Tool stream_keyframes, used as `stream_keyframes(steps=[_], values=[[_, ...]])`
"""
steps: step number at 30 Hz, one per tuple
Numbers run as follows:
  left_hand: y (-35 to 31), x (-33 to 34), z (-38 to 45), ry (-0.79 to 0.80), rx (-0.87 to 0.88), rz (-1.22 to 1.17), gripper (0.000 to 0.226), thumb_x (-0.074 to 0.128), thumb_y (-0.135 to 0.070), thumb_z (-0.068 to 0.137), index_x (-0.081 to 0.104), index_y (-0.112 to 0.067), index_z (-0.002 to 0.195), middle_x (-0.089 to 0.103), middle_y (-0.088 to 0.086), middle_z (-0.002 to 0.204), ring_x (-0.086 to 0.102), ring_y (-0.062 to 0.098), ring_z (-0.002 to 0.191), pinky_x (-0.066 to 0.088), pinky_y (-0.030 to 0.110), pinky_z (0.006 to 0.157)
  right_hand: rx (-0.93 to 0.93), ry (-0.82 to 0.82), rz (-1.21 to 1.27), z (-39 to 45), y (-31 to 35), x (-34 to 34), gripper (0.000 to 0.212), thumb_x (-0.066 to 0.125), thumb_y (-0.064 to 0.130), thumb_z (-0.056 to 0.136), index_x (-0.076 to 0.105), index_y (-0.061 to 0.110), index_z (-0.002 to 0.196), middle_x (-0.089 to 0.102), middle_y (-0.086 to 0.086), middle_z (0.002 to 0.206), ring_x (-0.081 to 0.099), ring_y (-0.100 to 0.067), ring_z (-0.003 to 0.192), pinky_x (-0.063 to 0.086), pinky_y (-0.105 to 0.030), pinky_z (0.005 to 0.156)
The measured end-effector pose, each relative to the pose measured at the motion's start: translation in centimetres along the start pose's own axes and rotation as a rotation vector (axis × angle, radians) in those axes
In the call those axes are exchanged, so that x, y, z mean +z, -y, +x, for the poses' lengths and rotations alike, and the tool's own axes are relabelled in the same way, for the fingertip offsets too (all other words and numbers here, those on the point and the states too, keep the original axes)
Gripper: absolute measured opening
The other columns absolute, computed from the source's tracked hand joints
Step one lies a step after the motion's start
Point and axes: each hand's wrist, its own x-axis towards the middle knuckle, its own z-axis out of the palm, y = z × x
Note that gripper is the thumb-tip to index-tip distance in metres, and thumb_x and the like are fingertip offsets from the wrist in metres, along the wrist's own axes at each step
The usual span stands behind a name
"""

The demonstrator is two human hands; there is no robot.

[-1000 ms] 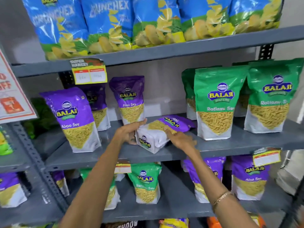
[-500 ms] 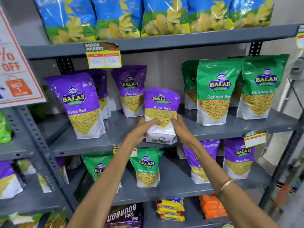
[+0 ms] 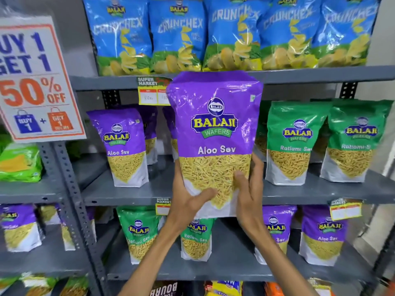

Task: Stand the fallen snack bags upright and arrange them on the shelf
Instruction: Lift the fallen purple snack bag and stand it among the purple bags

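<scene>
A purple Aloo Sev bag (image 3: 214, 129) is held upright and close to the camera, in front of the middle grey shelf (image 3: 132, 194). My left hand (image 3: 188, 201) grips its lower left corner, thumb across the front. My right hand (image 3: 249, 189) clasps its lower right side. Another purple Aloo Sev bag (image 3: 121, 146) stands upright on the shelf to the left, with more purple bags partly hidden behind it. Two green Ratlami Sev bags (image 3: 295, 142) stand upright to the right.
Blue Crunchex bags (image 3: 177, 35) fill the top shelf. Green and purple bags stand on the lower shelf (image 3: 230, 265). A "Buy 1 Get 1" sign (image 3: 36, 77) hangs at left, beside a perforated upright post (image 3: 70, 201). Price tags (image 3: 149, 92) hang on the shelf edges.
The purple bag lay on its side on the shelf, was stood upright, and is now lifted off the shelf toward the camera in both hands.
</scene>
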Motion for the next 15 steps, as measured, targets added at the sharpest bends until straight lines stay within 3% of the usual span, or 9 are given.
stream_keyframes(steps=[3,9,12,15], values=[[-1.4,0.2,-0.2,0.008,0.046,-0.016,0.092,0.085,-0.013,0.062,0.041,-0.018,0.142,0.067,0.007,0.128,0.067,0.025,0.118,0.055,0.041,0.102,-0.027,0.016,0.042,0.2,1.3,0.0,0.044,0.042,0.006,0.098,0.036,0.012,0.141,0.062,0.032,0.121,0.059,0.004,0.112,0.046,-0.015,0.093],[-1.3,0.0,-0.3,-0.047,0.037,0.013,0.088,0.085,-0.012,0.062,0.043,-0.021,0.139,0.067,0.011,0.126,0.067,0.029,0.117,0.055,0.051,0.102,0.035,0.070,0.091,0.2,1.6,0.2,0.042,0.045,0.015,0.098,0.036,0.016,0.140,0.067,0.025,0.113,0.063,0.000,0.104,0.049,-0.017,0.089],[-0.3,-0.6,0.1,-0.062,0.037,0.046,0.088,0.086,-0.010,0.061,0.045,-0.022,0.138,0.066,0.016,0.128,0.067,0.033,0.118,0.056,0.050,0.100,0.125,0.218,0.080,0.6,1.0,-0.2,0.047,0.057,0.020,0.097,0.035,0.031,0.137,0.066,0.026,0.120,0.063,0.001,0.114,0.049,-0.017,0.093],[1.5,-1.7,1.0,-0.086,0.006,0.120,0.088,0.088,-0.014,0.058,0.048,-0.010,0.136,0.070,0.013,0.121,0.070,0.024,0.110,0.059,0.040,0.095,0.229,0.426,-0.023,1.4,-1.0,-1.2,0.070,0.074,0.019,0.089,0.030,0.032,0.143,0.062,0.025,0.128,0.058,0.003,0.123,0.048,-0.016,0.097]])
